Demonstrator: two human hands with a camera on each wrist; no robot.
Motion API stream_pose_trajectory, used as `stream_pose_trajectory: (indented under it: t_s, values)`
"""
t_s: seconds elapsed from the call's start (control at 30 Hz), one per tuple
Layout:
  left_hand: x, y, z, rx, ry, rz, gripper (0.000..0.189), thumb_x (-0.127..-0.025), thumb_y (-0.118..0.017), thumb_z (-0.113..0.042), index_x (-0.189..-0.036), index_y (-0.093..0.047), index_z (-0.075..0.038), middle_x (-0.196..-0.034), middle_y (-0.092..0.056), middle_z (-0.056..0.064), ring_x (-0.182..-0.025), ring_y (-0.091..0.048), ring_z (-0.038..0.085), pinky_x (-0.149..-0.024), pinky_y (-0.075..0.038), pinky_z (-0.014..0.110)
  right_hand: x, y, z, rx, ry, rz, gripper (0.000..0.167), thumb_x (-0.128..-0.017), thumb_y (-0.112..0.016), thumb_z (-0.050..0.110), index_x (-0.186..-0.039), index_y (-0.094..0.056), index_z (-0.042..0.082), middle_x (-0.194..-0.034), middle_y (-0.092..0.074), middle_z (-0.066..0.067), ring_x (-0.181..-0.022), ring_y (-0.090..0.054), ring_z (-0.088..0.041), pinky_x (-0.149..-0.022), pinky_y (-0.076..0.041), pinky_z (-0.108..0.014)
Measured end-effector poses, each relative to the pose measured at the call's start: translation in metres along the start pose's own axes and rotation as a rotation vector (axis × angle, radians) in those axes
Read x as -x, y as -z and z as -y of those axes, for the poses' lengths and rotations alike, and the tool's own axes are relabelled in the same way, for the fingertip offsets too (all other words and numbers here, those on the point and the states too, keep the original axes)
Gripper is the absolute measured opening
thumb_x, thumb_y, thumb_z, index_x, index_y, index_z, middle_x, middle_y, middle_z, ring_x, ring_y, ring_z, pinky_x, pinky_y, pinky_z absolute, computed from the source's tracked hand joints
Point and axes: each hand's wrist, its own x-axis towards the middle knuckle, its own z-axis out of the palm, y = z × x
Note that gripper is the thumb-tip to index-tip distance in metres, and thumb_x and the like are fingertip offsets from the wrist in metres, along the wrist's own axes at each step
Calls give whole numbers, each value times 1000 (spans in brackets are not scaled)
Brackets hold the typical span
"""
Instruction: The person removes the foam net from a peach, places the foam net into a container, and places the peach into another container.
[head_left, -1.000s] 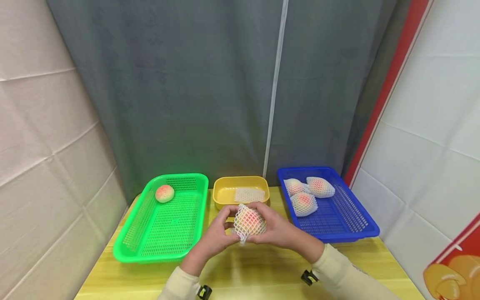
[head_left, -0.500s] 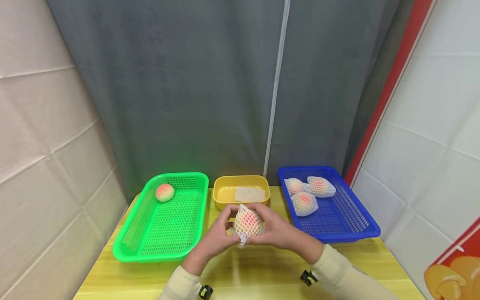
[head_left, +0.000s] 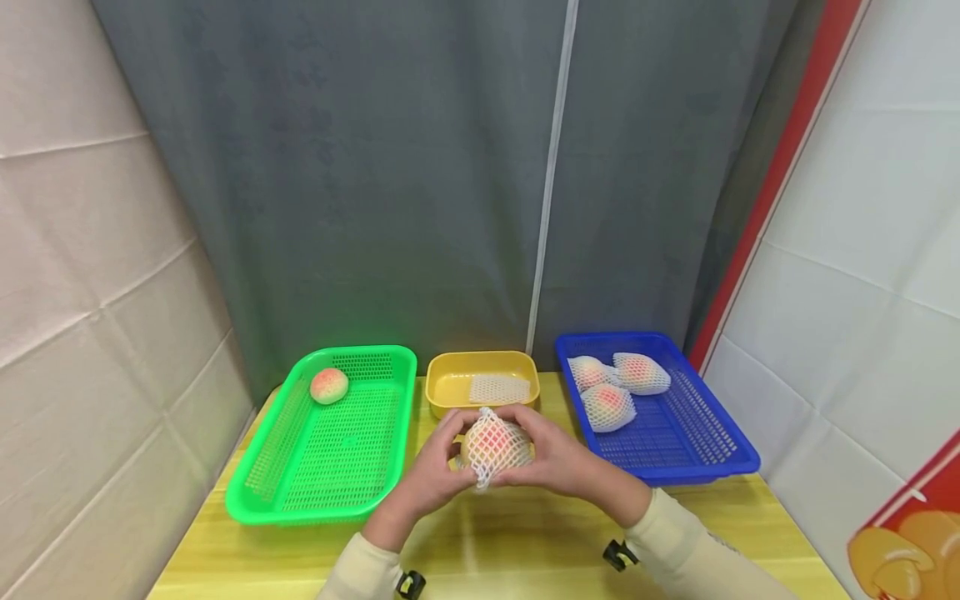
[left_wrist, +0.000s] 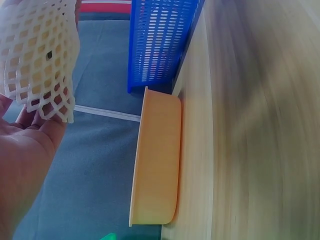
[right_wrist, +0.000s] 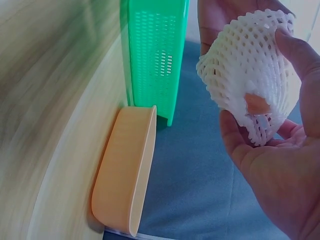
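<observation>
Over the table, close in front of the yellow tray, both hands hold one peach (head_left: 501,450) in a white foam net sleeve (right_wrist: 250,60). My left hand (head_left: 435,471) grips its left side, fingers behind and thumb at the front. On the other side, my right hand (head_left: 553,458) curls round it in the same way. Seen from the left wrist, the net's open-work edge (left_wrist: 45,102) hangs by the fingers. The right wrist view shows a gap in the net with bare tan peach surface in it.
At left, a green basket (head_left: 390,467) contains one bare peach (head_left: 329,386). The yellow tray (head_left: 442,367) at the back holds flat foam nets (head_left: 498,389). A blue basket (head_left: 720,467) on the right holds three netted peaches (head_left: 608,407). A grey curtain (head_left: 375,208) hangs behind the table.
The foam net sits slightly differently on the peach, with more bare surface at its left side. Both hands stay in nearly the same place; baskets and tray are unchanged.
</observation>
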Motion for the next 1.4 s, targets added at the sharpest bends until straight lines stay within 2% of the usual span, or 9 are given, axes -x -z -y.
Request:
stream_pose_trajectory:
  t_s: [0.27,0.47,0.63,0.83,1.07,1.17,1.27,1.4]
  values:
    - [1,3,-1,-19,0,-29,73,-76,-73,-18,-149,-64,-14,-134,-58,6,-121,-59,27,-95,-59,39,2,1,0,-15,45,-33,76,-87,-99,30,-150,-59,12,-143,-66,-2,-124,-66,-20,-107,-56,-38]
    - [0,5,-5,5,32,-46,74,-76,-76,-15,-149,-64,-16,-132,-59,6,-121,-59,34,-98,-58,39,2,0,-1,0,78,-79,69,-88,-97,27,-146,-63,13,-143,-66,-3,-120,-67,-20,-101,-59,-37]
    - [-1,7,-6,18,24,-60,72,-76,-77,-14,-147,-65,-13,-133,-59,7,-119,-60,35,-101,-58,38,2,0,0,34,85,-132,63,-85,-99,25,-139,-68,15,-137,-67,0,-114,-66,-18,-94,-60,-34]
    - [-2,8,-5,27,31,-75,71,-75,-77,-8,-145,-64,-10,-135,-58,8,-120,-61,32,-105,-57,35,2,-1,-2,25,97,-180,48,-85,-98,19,-125,-71,14,-124,-68,0,-106,-65,-18,-86,-61,-31]
    - [-2,10,-4,35,48,-81,72,-75,-77,-4,-145,-63,-9,-137,-57,10,-122,-60,32,-106,-57,35,2,0,-3,-86,86,-148,31,-91,-92,10,-114,-71,10,-110,-68,-5,-99,-70,-25,-87,-63,-33]
    - [-2,10,-5,50,62,-80,74,-75,-77,-5,-147,-63,-11,-136,-57,9,-123,-59,32,-106,-56,34,2,1,-4,-125,78,-122,24,-93,-89,6,-110,-72,9,-107,-71,-7,-96,-71,-21,-84,-63,-31]
    - [-1,12,-5,64,60,-89,72,-77,-76,-8,-148,-63,-11,-135,-57,9,-122,-58,30,-106,-56,35,2,2,-3,-129,84,-90,17,-96,-85,2,-106,-72,9,-104,-74,-8,-94,-71,-15,-81,-62,-30]
    - [0,13,-4,78,32,-99,68,-83,-79,-14,-148,-63,-8,-134,-58,11,-120,-59,27,-104,-56,35,3,3,-2,-82,89,-38,20,-97,-80,-3,-104,-67,11,-95,-70,-1,-86,-66,-9,-72,-59,-26]
